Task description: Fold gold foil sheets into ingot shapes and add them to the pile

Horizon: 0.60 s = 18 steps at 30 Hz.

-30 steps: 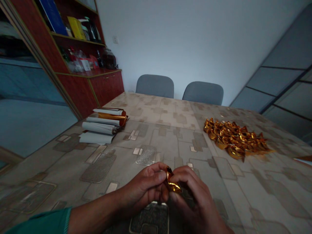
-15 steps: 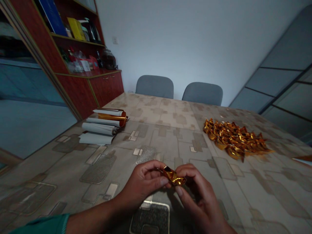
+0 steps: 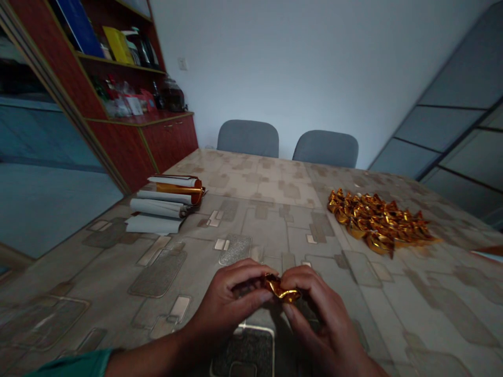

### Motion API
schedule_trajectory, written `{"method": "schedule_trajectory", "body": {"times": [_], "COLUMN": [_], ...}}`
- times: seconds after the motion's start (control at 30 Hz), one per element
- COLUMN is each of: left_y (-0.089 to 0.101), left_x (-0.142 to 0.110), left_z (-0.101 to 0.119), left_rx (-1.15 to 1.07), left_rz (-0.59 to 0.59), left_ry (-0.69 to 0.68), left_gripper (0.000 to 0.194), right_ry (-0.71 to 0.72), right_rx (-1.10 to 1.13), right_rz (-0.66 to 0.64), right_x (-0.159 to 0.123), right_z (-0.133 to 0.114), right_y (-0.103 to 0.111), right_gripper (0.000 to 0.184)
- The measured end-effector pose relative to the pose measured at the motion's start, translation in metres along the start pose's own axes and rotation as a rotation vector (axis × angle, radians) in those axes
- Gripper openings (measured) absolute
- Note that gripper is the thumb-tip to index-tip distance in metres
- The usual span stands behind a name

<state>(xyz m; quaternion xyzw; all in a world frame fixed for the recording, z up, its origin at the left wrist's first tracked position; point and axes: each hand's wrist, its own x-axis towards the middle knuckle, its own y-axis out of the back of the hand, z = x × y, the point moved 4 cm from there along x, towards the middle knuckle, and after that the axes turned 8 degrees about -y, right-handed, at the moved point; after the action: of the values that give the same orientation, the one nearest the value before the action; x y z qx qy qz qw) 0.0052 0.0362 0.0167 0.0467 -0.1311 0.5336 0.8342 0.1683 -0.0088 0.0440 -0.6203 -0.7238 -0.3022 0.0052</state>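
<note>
A small folded piece of shiny gold foil paper (image 3: 283, 292) is held between my two hands, above the near part of the table. My left hand (image 3: 238, 290) pinches its left end between thumb and fingers. The right end is gripped by my right hand (image 3: 320, 303), with the thumb below and the fingers on top. Fingertips cover parts of the fold. To the right, a cluster of several folded gold foil pieces (image 3: 377, 217) sits on the table. Over on the left lie curled sheets of gold foil paper with pale backs (image 3: 161, 204).
The table (image 3: 267, 209) has a patterned cover. Two grey chairs (image 3: 247, 137) stand at its far side, before a pale wall. A reddish wooden cabinet (image 3: 157, 136) with bottles and bags is at the back left. A sheet's edge (image 3: 489, 253) shows at the far right.
My left fingers have shifted, reaching further over the top of the foil piece. Slightly less of it shows now. Both hands still hold it in about the same place.
</note>
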Motion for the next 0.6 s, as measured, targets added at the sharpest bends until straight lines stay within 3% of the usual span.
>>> {"method": "schedule_trajectory", "body": {"times": [0.1, 0.43, 0.6], "left_y": [-0.003, -0.007, -0.009], "left_x": [-0.001, 0.0, -0.002], "left_z": [-0.005, -0.001, -0.011], "left_rx": [-0.108, -0.134, -0.301], "left_rz": [-0.005, -0.069, -0.028], "left_ry": [0.063, 0.097, 0.144], "left_gripper": [0.019, 0.023, 0.025], "right_ry": [0.034, 0.064, 0.032], "right_rx": [-0.017, -0.074, -0.05], "right_rz": [-0.022, -0.013, -0.008], "right_x": [-0.001, 0.005, 0.004], "right_z": [-0.003, -0.007, -0.004], "right_y": [-0.001, -0.001, -0.001], "right_gripper": [0.028, 0.025, 0.024]}}
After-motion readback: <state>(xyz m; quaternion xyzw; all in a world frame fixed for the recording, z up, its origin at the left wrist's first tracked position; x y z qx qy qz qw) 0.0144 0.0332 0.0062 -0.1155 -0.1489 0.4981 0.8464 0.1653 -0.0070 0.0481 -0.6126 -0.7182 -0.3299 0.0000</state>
